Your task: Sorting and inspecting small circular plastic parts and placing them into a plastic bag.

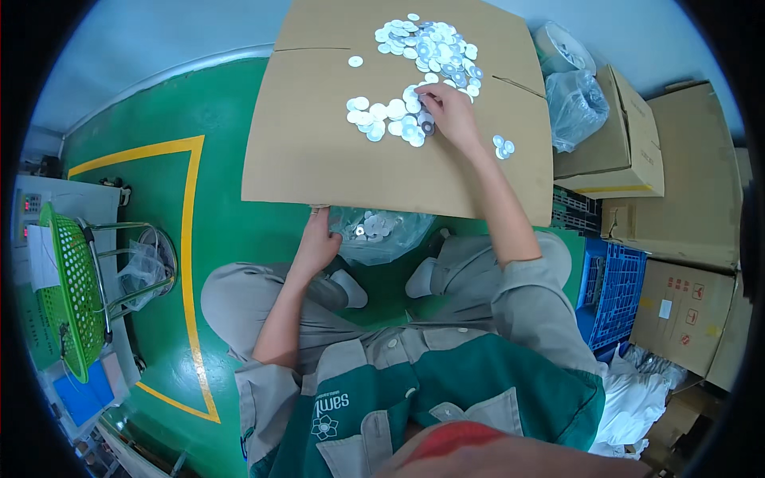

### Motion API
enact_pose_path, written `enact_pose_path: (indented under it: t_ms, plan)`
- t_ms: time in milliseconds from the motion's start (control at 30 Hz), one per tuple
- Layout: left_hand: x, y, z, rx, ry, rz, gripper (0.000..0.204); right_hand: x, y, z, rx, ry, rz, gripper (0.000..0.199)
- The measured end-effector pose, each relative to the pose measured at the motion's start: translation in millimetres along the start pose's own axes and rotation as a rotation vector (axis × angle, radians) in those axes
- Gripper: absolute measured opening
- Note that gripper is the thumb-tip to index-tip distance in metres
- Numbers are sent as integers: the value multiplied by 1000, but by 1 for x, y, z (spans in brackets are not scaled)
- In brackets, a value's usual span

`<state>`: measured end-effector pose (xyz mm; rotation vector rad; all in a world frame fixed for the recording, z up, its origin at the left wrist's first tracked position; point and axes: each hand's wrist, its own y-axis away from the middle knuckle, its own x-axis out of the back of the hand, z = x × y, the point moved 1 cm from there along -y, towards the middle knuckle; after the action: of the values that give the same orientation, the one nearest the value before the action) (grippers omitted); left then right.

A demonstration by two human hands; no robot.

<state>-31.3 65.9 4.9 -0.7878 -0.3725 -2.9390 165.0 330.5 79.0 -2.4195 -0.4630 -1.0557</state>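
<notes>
Right hand (450,115) on discs (390,119), left hand (316,243) at cardboard (319,135) edge

A factory floor: green painted floor (215,239) with yellow lane lines (188,263), stacked cartons (677,183), blue crates (613,295).

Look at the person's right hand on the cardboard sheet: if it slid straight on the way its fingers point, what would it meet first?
The right hand points up-left across the cardboard sheet. Its fingertips already touch the near cluster of silvery discs, so those would probably come first; the bigger pile lies further up.
</notes>
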Motion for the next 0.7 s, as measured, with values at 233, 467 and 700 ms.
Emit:
enact_pose_path:
  t_ms: [233, 467, 700]
  plan:
    - [-9, -6, -13, -75, -119, 67, 70, -30, 36, 6, 175, 19, 126, 29]
    - [4, 0, -2, -107, -29, 40, 71, -62, 107, -46, 349, -125, 42, 31]
    - [6, 3, -2, -62, -2, 42, 78, -63, 169, -81, 513, -122, -34, 34]
